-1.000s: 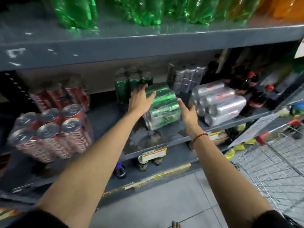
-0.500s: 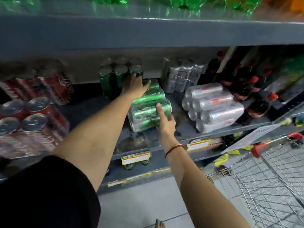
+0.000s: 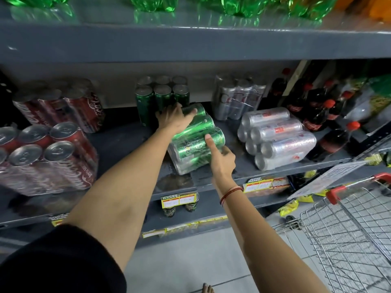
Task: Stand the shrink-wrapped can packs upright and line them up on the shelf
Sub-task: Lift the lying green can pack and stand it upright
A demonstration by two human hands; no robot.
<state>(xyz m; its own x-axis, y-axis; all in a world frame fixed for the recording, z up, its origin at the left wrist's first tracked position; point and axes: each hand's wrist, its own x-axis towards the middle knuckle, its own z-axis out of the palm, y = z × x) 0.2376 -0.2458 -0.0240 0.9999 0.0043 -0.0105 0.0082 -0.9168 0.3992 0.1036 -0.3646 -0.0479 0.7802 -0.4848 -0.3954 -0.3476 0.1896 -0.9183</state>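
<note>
Compared with half a second before, little was changed: the green can pack (image 3: 196, 138) was found in nearly the same tilted pose on the shelf (image 3: 243, 166), the left hand (image 3: 174, 119) was kept on its upper far end, and the right hand (image 3: 221, 157) was kept at its near right side, thumb laid up across the wrap. A second before, both hands had only been closing in on the pack.

The green can pack was seen lying on its side near the middle of the shelf, its long axis run from the near left to the far right, the can ends pointed away and to the right and lifted slightly. It was gripped by both hands: the left hand was curled over the top far cans, and the right hand was pressed against the lower right edge, with most of its fingers hidden behind the pack.

Just behind it an upright green pack (image 3: 161, 98) was stood. To the right a silver can pack (image 3: 277, 138) was laid on its side, with an upright silver pack (image 3: 238, 98) behind. To the left, red can packs (image 3: 48, 157) were placed, the near one tipped. A wire trolley (image 3: 349, 229) was parked at the lower right.
</note>
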